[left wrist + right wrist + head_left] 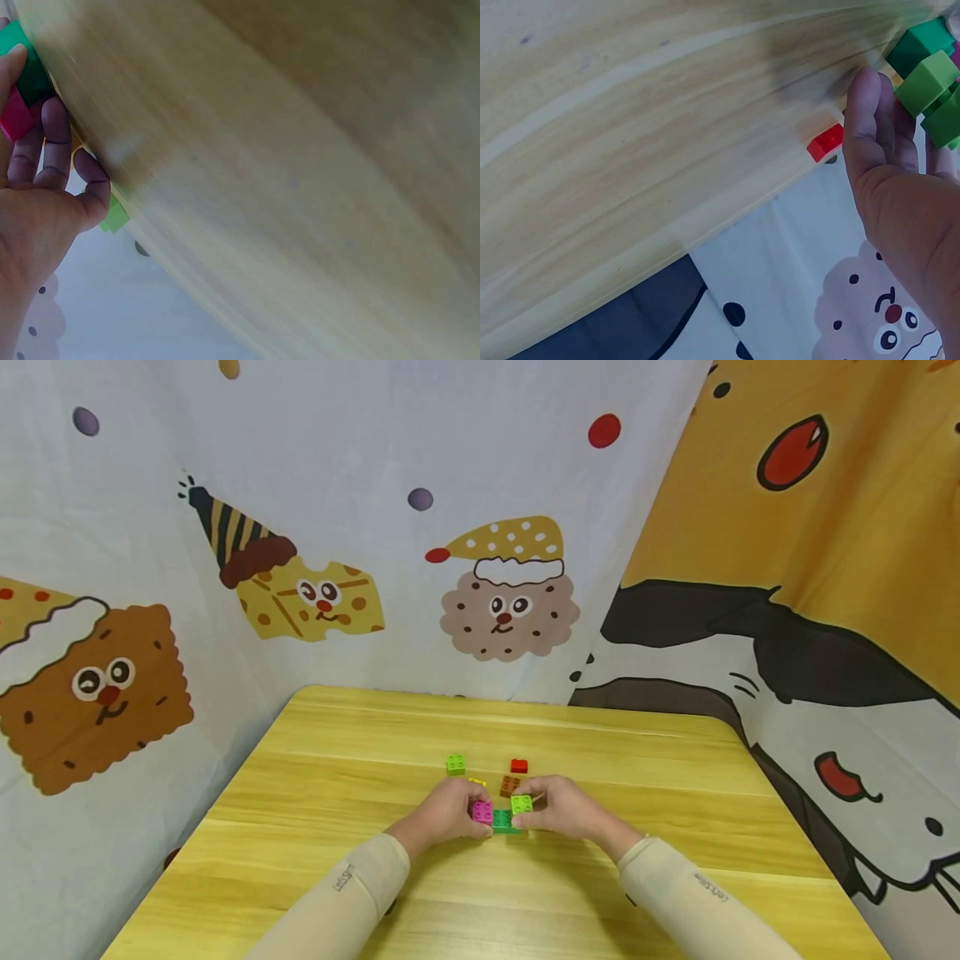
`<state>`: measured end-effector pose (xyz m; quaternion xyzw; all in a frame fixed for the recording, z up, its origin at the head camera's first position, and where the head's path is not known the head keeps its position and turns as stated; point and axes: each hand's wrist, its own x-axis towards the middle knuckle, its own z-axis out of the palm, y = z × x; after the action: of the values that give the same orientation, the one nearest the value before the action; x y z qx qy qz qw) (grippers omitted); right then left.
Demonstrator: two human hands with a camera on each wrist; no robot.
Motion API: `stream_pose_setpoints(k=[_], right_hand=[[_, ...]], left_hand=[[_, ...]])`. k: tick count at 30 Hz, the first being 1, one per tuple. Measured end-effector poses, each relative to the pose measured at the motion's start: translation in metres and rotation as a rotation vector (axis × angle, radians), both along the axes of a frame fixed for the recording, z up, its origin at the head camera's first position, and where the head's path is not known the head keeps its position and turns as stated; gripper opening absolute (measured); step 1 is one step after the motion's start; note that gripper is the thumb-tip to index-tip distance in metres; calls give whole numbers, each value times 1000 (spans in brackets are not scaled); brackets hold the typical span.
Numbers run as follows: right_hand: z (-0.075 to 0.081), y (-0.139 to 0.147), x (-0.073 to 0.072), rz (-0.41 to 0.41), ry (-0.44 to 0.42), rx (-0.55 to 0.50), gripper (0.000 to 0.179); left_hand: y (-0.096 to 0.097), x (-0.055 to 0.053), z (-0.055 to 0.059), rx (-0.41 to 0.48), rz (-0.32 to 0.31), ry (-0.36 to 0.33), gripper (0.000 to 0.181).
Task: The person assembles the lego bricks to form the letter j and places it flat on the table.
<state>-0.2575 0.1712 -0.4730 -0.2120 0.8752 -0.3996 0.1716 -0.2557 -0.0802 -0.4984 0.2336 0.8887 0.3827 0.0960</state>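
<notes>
Near the middle of the table, my left hand [448,811] pinches a pink toy building brick [482,812] at the left end of a green brick [502,820]. My right hand [564,807] pinches a lime-green brick [521,804] at the green brick's right end. Whether either brick is pressed fully onto the green one, I cannot tell. In the left wrist view the thumb lies by the green brick [34,79] and the pink brick [15,118]. The right wrist view shows the lime-green brick [928,81] beside the fingers, next to the green brick [919,46].
Beyond the hands lie a second lime-green brick [456,765], a red brick [519,766] and an orange-brown brick [510,786]. A yellow brick [477,782] is partly hidden behind my left hand. The wooden table [337,735] ends at a patterned curtain [405,660].
</notes>
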Motion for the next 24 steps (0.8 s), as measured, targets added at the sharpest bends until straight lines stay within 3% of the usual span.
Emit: stream_pose_setpoints(k=[7, 17, 24], right_hand=[[-1, -1, 3, -12, -7, -14, 48], [0, 5, 4, -115, -238, -210, 57], [-6, 8, 4, -147, -339, -291, 59]], left_hand=[[-1, 0, -1, 1, 4, -6, 23], [0, -1, 0, -6, 3, -3, 24], [0, -1, -1, 0, 3, -5, 24]])
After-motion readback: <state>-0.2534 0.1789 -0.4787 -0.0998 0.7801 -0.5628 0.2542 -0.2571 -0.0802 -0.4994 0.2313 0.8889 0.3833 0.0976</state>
